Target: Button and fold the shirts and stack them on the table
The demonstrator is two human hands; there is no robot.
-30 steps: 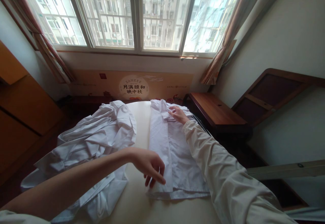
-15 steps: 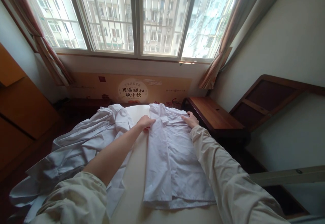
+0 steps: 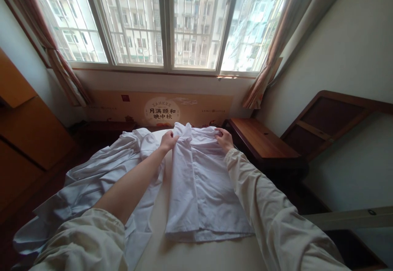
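Observation:
A white garment (image 3: 208, 193), which looks like a folded shirt or coat, lies lengthwise on the pale rounded table (image 3: 158, 230). My left hand (image 3: 169, 140) pinches its far left corner. At the far right corner, my right hand (image 3: 224, 139) grips the same cloth between thumb and fingers. The far edge is bunched and slightly raised between the hands, while the near hem rests flat on the table. Left of it, a heap of crumpled white cloth (image 3: 113, 160) spreads over the table's left side, partly behind my left forearm.
A brown wooden bench or low table (image 3: 264, 138) stands at the right, beside a leaning wooden frame (image 3: 322, 119). Beyond the table, a printed banner (image 3: 196, 103) runs under the barred window (image 3: 166, 25). Orange-brown cabinets (image 3: 24, 127) stand at the left.
Both hands have shifted left and slightly away from me, drawing the garment with them. Its far edge has become more bunched and lifted; its near hem has slid left and away.

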